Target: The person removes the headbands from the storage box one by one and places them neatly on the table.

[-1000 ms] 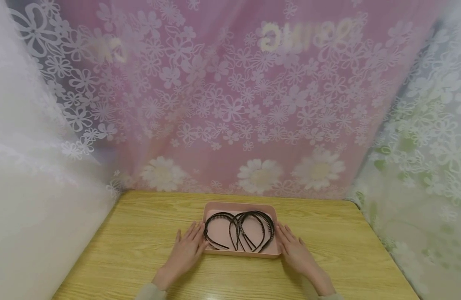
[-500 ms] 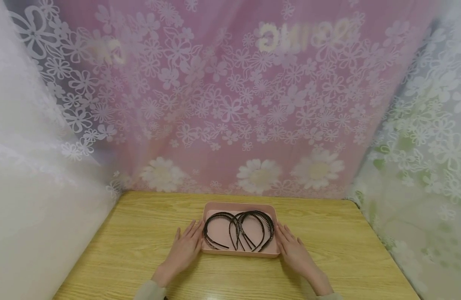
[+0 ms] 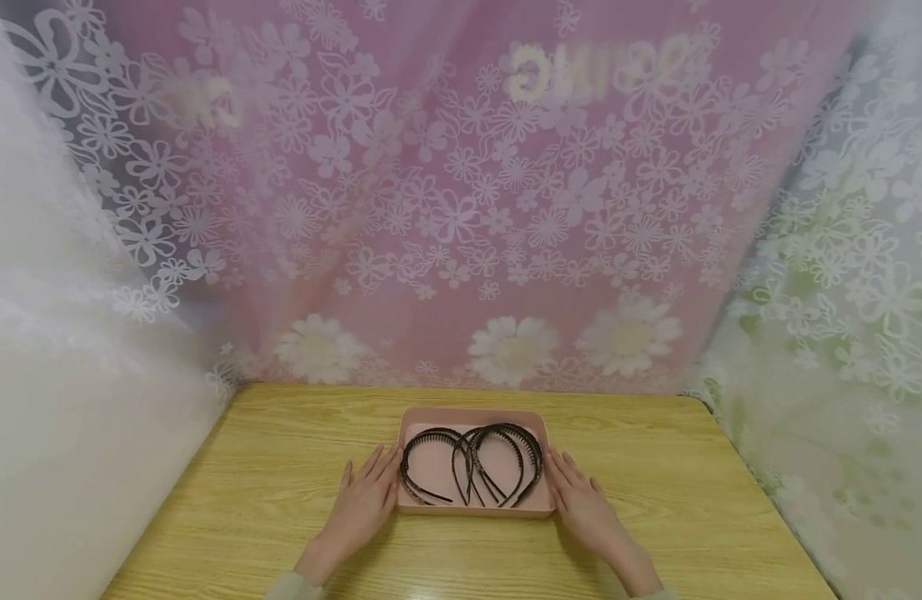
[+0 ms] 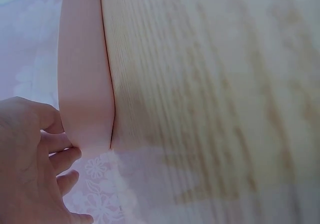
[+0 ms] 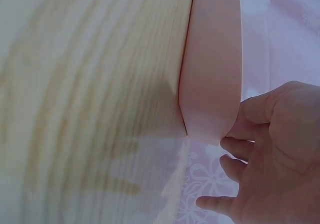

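In the head view the pink tray (image 3: 472, 511) rests on the wooden table (image 3: 281, 467), black headbands (image 3: 472, 454) overlapping inside; left hand (image 3: 362, 500) and right hand (image 3: 583, 504) lie along its ends, fingers extended, clamped on nothing; it looks light and stiff, the headbands springy. In the left wrist view the hand touches the tray's smooth, possibly slippery wall; in the right wrist view its partner touches the opposite end; holding both ends evenly seems best.
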Motion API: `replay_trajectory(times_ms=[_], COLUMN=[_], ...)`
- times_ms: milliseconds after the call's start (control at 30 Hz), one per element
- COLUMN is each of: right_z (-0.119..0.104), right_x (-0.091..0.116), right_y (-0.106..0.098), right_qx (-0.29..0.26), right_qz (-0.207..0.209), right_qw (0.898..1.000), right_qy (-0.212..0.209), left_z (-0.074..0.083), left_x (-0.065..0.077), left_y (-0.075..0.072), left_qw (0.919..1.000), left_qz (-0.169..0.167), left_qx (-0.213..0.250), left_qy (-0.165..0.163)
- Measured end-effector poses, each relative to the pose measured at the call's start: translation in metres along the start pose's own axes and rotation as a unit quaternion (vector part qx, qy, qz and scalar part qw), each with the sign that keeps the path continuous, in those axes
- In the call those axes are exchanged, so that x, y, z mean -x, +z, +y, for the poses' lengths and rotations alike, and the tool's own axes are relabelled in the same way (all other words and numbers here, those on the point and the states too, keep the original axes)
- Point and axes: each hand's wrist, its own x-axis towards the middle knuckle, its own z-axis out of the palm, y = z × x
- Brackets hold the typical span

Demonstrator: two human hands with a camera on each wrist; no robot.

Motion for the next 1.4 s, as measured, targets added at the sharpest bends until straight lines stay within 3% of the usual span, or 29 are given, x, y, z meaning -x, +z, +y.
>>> replay_trajectory(times_ms=[200, 467, 1033, 1200, 1400], right_z=[-0.006, -0.004, -0.017, -0.02, -0.02], right_x=[0.005, 0.014, 0.033, 0.036, 0.036], right_y=[-0.004, 0.003, -0.002, -0.004, -0.004], right_qx=[-0.001, 0.028, 0.014, 0.015, 0.013], right_qz=[-0.01, 0.023, -0.019, -0.025, -0.025], right_qw=[1.0, 0.999, 1.0, 0.999, 0.999], right_qy=[0.009, -0.025, 0.021, 0.02, 0.019], left_z=[-0.001, -0.001, 0.004, 0.006, 0.003], left_x=[0.005, 0.013, 0.033, 0.033, 0.027], left_y=[-0.001, -0.003, -0.008, -0.01, -0.004], left_qw=[1.0, 1.0, 0.9996, 0.9999, 0.9993], left_qz=[0.004, -0.001, 0.023, 0.01, 0.028], left_qx=[0.006, 0.001, -0.017, -0.011, -0.02], left_qy=[0.001, -0.006, 0.006, 0.0, 0.016])
